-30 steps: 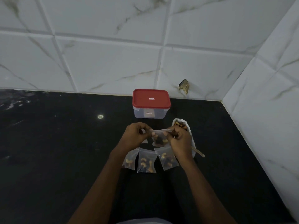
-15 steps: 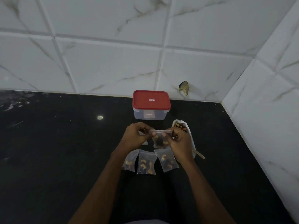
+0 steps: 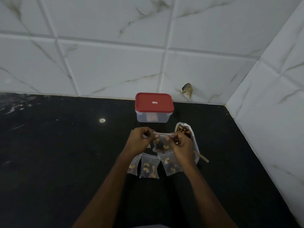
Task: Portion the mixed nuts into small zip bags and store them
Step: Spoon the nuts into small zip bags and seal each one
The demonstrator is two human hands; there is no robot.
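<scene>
Pinching the top strip of a small clear plastic zip bag of mixed nuts (image 3: pixel 161 144), left hand (image 3: pixel 139 141) and right hand (image 3: pixel 181 143) hold it just above three filled bags (image 3: pixel 149 167).

Open dark countertop (image 3: pixel 49 162) ran across the left half of the frame and the lower right. Centre crowded: left hand (image 3: pixel 138 142) and right hand (image 3: pixel 181 147) pinched a zip bag (image 3: pixel 162 144) between them. Red-lidded container (image 3: pixel 154 107) blocked directly above; white nut dish (image 3: pixel 195 145) with wooden handle (image 3: pixel 202 158) crowded the right; three filled bags (image 3: pixel 149 167) lay below. Tiled walls (image 3: pixel 98 63) closed top and right.
</scene>
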